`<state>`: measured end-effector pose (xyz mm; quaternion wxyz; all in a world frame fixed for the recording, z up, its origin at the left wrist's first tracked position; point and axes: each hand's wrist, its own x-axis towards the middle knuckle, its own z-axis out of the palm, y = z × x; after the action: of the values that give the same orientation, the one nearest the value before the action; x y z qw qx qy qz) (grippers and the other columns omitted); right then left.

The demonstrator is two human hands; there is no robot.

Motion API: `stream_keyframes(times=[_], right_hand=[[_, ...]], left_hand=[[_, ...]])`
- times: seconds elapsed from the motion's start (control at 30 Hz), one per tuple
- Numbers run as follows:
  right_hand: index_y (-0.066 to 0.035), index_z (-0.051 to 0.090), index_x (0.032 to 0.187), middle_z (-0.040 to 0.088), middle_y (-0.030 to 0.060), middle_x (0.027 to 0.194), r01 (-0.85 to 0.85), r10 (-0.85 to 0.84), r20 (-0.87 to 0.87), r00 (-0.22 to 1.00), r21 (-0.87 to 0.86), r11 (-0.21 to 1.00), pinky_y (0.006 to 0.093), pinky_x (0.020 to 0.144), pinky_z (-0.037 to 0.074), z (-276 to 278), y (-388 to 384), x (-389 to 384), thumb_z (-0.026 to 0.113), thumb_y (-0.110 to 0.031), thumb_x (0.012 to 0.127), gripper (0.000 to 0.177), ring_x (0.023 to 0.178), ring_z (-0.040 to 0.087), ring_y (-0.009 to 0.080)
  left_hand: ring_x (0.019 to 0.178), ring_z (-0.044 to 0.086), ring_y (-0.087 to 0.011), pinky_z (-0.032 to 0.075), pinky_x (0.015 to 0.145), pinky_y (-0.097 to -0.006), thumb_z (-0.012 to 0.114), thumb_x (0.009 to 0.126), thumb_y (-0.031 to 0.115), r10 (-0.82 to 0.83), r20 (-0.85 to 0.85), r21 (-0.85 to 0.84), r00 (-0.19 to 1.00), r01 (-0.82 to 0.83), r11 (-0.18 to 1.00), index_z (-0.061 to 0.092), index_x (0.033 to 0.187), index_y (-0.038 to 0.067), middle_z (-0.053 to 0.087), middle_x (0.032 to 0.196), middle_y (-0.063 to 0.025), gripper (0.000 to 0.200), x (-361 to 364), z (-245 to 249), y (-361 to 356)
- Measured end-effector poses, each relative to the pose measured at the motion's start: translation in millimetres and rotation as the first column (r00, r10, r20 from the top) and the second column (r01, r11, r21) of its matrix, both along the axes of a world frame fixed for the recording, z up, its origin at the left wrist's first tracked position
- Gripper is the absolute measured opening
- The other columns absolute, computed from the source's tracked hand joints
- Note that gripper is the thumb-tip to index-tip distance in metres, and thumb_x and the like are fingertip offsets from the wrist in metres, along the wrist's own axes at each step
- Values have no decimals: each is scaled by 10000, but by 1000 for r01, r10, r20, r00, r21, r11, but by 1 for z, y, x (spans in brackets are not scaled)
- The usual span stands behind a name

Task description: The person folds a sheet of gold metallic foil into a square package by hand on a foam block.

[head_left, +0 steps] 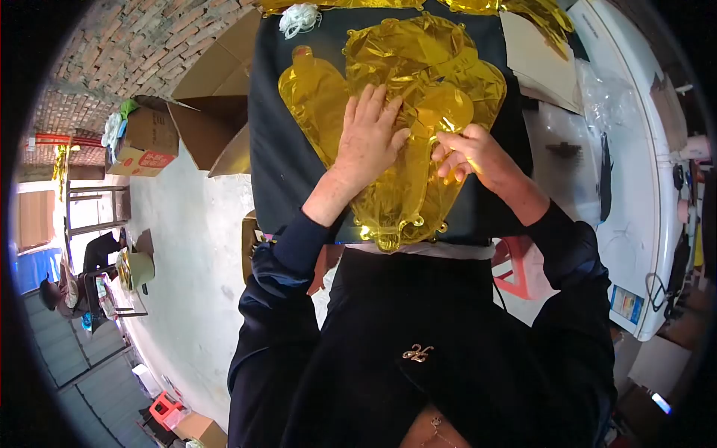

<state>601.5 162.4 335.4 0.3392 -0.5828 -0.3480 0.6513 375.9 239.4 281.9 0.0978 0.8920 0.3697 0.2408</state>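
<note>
Flat gold foil balloons lie overlapping on a black-covered table. My left hand rests on the foil with its fingers spread, pressing on the middle of the pile. To its right, my right hand has its fingers curled, with thumb and index finger together at the edge of a rounded foil part. Whatever is between those fingertips is too small to make out. A bundle of white string sits at the table's far left corner.
More gold foil lies along the far edge. Cardboard sheets and clear plastic are at the right, beside a long white appliance. Open cardboard boxes stand left. A person sits far left.
</note>
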Motion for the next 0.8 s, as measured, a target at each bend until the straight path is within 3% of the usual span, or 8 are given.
stream_keyframes(times=[0.43, 0.8], right_hand=[[-8, 534, 1203, 694, 142, 871, 156, -156, -15, 988, 50, 986, 240, 473, 476, 5, -8, 14, 579, -302, 1051, 334, 617, 700, 164], [11, 519, 1204, 703, 157, 850, 124, -126, 28, 992, 70, 990, 238, 439, 472, -5, -5, 24, 563, -258, 1059, 308, 592, 699, 171]], left_hand=[[1478, 327, -457, 266, 1205, -595, 729, 915, 328, -1, 2, 72, 1000, 1, 997, 553, 1438, 34, 431, 1538, -247, 625, 9, 4, -11], [1527, 262, -435, 226, 1224, -595, 680, 950, 432, 72, -37, 63, 997, -70, 996, 528, 1493, 89, 357, 1615, -215, 660, 21, 7, -7]])
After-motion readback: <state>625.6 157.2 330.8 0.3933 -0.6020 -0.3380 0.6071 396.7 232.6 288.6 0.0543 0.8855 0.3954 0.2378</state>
